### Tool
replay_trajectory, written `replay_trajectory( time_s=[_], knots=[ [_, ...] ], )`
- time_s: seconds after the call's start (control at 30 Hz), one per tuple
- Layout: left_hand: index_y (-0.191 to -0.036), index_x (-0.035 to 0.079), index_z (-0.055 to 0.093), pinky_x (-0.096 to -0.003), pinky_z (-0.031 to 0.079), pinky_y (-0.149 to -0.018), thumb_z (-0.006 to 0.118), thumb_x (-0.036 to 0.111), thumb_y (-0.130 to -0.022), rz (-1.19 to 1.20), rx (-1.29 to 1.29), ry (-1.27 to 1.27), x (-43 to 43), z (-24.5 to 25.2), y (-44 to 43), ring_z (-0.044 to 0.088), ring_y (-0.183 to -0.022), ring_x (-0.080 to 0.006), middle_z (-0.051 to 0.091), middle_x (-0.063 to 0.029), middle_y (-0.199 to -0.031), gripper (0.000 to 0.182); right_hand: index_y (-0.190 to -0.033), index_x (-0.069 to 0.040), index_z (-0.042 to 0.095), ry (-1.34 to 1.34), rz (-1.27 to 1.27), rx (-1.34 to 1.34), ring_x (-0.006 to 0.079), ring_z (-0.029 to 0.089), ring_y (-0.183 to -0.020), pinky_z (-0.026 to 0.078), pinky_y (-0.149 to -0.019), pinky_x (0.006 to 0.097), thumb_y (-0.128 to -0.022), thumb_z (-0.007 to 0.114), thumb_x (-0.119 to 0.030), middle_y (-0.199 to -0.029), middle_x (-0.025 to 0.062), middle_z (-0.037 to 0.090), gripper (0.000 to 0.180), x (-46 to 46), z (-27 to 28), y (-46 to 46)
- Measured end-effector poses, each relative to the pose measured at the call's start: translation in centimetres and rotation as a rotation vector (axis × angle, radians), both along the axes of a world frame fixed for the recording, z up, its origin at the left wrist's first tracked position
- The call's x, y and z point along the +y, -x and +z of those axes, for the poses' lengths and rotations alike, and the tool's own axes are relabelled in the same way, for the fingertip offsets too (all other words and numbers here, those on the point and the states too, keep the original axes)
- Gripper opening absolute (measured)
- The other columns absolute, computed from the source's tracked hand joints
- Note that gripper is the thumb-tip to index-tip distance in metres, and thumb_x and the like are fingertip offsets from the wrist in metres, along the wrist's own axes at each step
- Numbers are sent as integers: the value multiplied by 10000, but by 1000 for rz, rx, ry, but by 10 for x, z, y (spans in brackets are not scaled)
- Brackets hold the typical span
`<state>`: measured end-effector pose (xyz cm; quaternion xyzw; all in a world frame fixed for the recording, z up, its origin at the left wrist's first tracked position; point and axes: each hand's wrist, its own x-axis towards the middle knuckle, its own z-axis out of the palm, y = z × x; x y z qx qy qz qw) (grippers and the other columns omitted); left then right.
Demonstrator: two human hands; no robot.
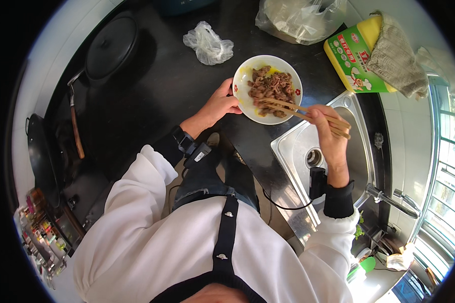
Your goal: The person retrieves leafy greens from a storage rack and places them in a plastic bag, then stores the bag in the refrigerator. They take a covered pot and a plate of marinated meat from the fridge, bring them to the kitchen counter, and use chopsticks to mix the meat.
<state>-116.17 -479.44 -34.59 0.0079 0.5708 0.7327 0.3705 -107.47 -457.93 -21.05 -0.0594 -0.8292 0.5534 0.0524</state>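
Observation:
A white bowl [246,108] with small red flower marks sits at the counter's edge, just left of the sink. Sliced brown meat [275,85] lies in it, with yellow liquid around the pieces. My left hand [222,102] grips the bowl's left rim, fingers partly hidden beneath it. In my right hand [328,130] is a pair of wooden chopsticks [295,108], angled down to the left. Their tips are in the meat near the bowl's lower middle, where they look slightly blurred.
A stainless steel sink [299,155] with a faucet [394,200] lies at the right. Behind the bowl are a crumpled plastic bag [208,43], a larger clear bag [303,19] and a yellow-green jug [349,57] under a knitted cloth [396,57]. A black lid [112,47] and wok [43,155] stand left.

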Motion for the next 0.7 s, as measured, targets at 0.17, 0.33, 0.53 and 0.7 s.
replay_trajectory(
  time_s=[0.17,0.33,0.53,0.7],
  knots=[
    [-1270,77,289,-311,486,-781,491,98,-771,-3,14,-8,0,1,-1,543,-942,-165,472,-91,-1086,538,-896,44,593,168,-186,18,164,601,-696,516,-644,267,-845,532,-103,-776,110,599,167,39,6,-27],
    [-1268,72,288,-317,482,-786,496,118,-775,-5,24,10,1,0,-1,544,-941,-166,472,-90,-1086,538,-924,36,567,283,-320,18,190,615,-660,535,-588,284,-862,510,-155,-775,116,588,208,65,-25,-44],
    [-1270,63,277,-328,479,-796,485,117,-773,-1,34,16,1,0,-2,533,-970,-182,461,-94,-1115,542,-850,22,534,647,-663,94,194,593,-628,541,-536,319,-851,539,-228,-748,116,574,251,42,-91,-34],
    [-1270,57,272,-332,483,-785,472,91,-758,12,30,14,2,1,-2,529,-973,-193,460,-101,-1105,551,-842,24,521,668,-591,254,204,600,-614,545,-547,326,-862,515,-217,-727,114,572,242,34,-79,-30]
  ],
)
